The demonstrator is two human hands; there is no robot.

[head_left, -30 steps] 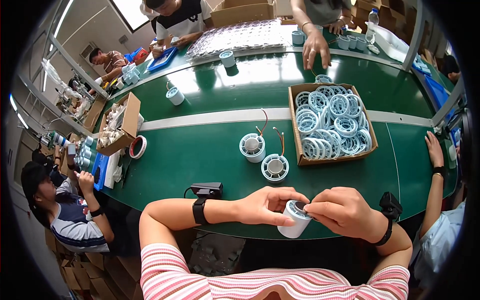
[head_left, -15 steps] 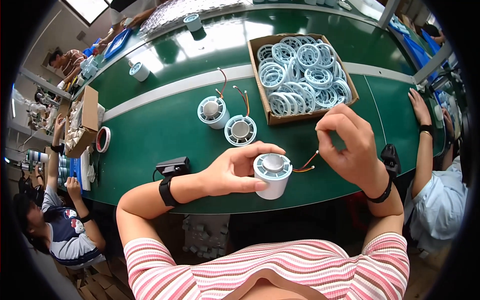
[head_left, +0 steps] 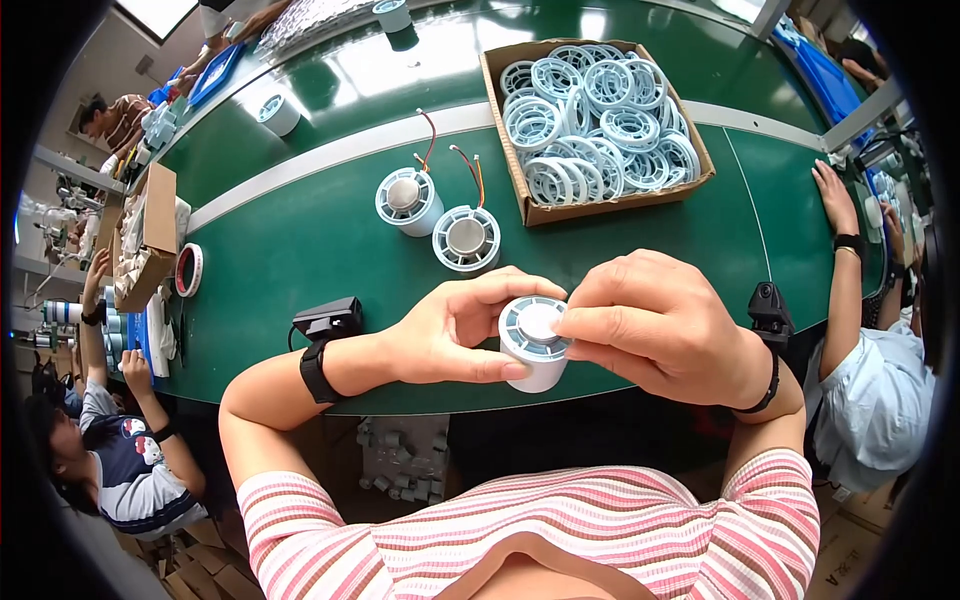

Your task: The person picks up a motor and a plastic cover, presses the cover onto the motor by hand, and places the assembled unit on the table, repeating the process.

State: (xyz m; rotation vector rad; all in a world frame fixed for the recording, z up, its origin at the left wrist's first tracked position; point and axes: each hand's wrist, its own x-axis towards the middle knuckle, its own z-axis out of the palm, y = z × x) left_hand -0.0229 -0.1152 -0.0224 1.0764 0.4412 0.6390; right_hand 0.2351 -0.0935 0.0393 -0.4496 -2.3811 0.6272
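Just above the near edge of the table, my left hand (head_left: 440, 330) grips a white cylindrical motor unit (head_left: 538, 373) between thumb and fingers. It has a light blue slotted ring and a round silver centre on top, and tilts slightly. My right hand (head_left: 665, 325) is closed in a pinch at its right upper edge, fingertips against the rim. Whatever those fingers hold is hidden, and the unit's wires are out of sight behind the hand. Beyond my left hand stand two similar motor units, one (head_left: 408, 208) farther and one (head_left: 467, 240) nearer, with thin red and coloured wires behind them.
A cardboard box (head_left: 622, 208) full of light blue plastic rings (head_left: 606, 125) sits at the back right. A tape roll (head_left: 188, 270) lies far left on the green table (head_left: 300, 230). More cylinders (head_left: 278, 116) stand across the metal strip. Co-workers sit on both sides.
My right hand has moved left and down from beside the motor unit to its upper edge, covering the wires. The left hand still holds the unit. The view has shifted slightly.
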